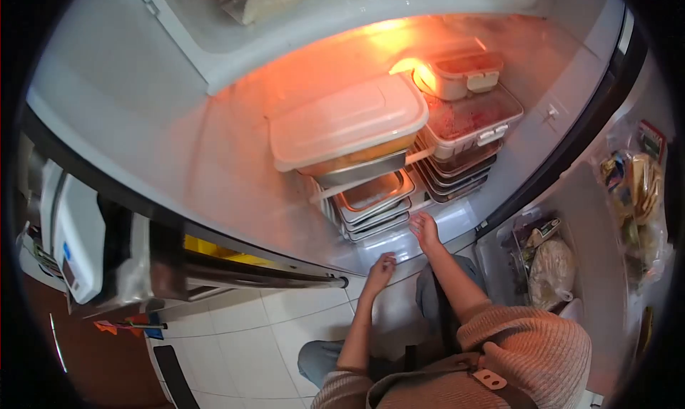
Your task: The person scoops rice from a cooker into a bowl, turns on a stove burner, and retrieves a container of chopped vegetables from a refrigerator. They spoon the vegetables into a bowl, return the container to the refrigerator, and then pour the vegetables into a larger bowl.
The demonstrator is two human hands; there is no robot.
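My left hand (383, 270) is just outside the refrigerator's front edge, its fingers loosely bent and nothing visible in them. Farther in and to the right, my right hand (424, 231) is open, palm partly showing, near the floor of the compartment. In front of both hands stand stacked metal trays (372, 197), and to their right a second stack of metal trays (457, 181). A large container with a white lid (349, 120) rests above the left stack. Two clear-sided containers sit over the right stack: a lower box with reddish contents (467, 120) and a smaller box (460, 74).
The right refrigerator door (592, 216) stands open, its bins holding bagged food (551, 272) and packets (635, 184). To the left are a dark-edged door (235, 266) and a white device (77, 238). White floor tiles (235, 323) lie below.
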